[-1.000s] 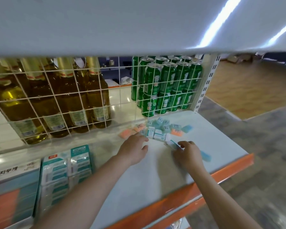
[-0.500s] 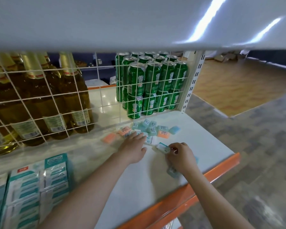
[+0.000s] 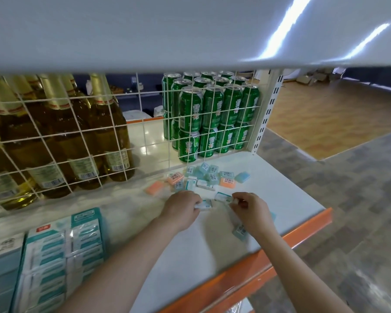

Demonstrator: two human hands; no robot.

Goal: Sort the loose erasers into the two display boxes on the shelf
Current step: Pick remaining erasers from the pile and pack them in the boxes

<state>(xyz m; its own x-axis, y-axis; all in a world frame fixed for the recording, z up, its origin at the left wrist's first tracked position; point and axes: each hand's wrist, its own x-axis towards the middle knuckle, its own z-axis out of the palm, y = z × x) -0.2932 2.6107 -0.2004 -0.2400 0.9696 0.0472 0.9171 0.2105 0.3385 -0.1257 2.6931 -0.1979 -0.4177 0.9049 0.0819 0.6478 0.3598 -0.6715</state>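
Several loose erasers in teal, white, blue and orange lie in a heap on the white shelf near the wire grid. My left hand grips a white-and-teal eraser just in front of the heap. Beside it, my right hand pinches another teal-and-white eraser. One more teal eraser lies under my right wrist. A display box filled with teal-and-white erasers stands at the left. A second box is at the far left edge, partly cut off.
A white wire grid backs the shelf; behind it stand amber glass bottles and stacked green cans. The upper shelf hangs low overhead. An orange rail edges the shelf front, with floor beyond to the right.
My left hand has drawn back from the heap with an eraser in its fingers. My right hand has lifted an eraser and moved toward the left hand. The view has shifted right.
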